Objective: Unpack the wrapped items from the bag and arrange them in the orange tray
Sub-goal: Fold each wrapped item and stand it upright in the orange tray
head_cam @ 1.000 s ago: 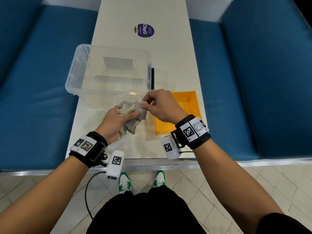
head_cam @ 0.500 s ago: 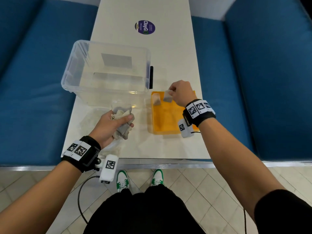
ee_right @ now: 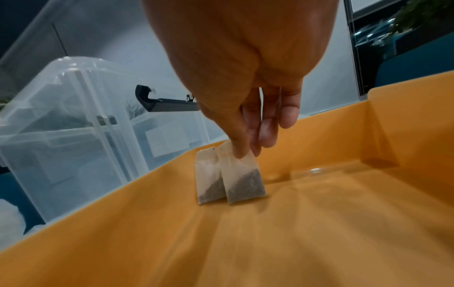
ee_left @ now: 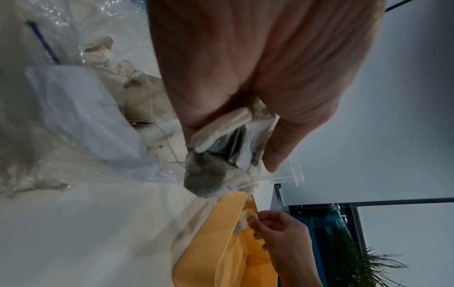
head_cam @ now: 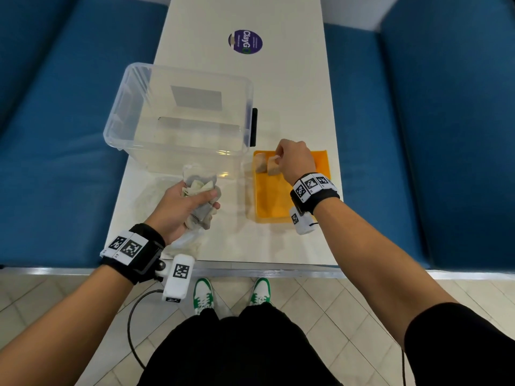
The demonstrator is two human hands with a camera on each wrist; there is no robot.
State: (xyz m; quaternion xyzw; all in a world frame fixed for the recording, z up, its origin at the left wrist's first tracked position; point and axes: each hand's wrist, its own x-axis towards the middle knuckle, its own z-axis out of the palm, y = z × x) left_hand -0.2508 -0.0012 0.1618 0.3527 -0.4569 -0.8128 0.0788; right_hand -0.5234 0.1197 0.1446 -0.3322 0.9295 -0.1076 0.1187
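1. White table (head_cam: 292,93): runs down the centre of the head view, blue seating on both sides; a round purple sticker (head_cam: 245,42) lies at its upper centre.
2. Clear plastic bin (head_cam: 178,112): sits left of centre in the head view; a black latch (head_cam: 254,126) stands on its right wall.
3. Orange tray (head_cam: 276,196): lies just right of the bin, touching the table; its walls fill the lower half of the right wrist view.
4. Clear bag (head_cam: 199,190): held at centre-left of the head view, above the table; stuffed with pale wrapped sachets.
5. Left hand (head_cam: 181,207): fingers curled round the bag, clenching it together with the sachets inside.
6. Right hand (head_cam: 295,160): over the tray's upper left corner; thumb and fingertips pinch the top edge of one tea bag (ee_right: 242,174), which stands upright with its lower edge on the tray floor.
7. Second tea bag (ee_right: 207,178): upright just left of the first, touching it; not held.
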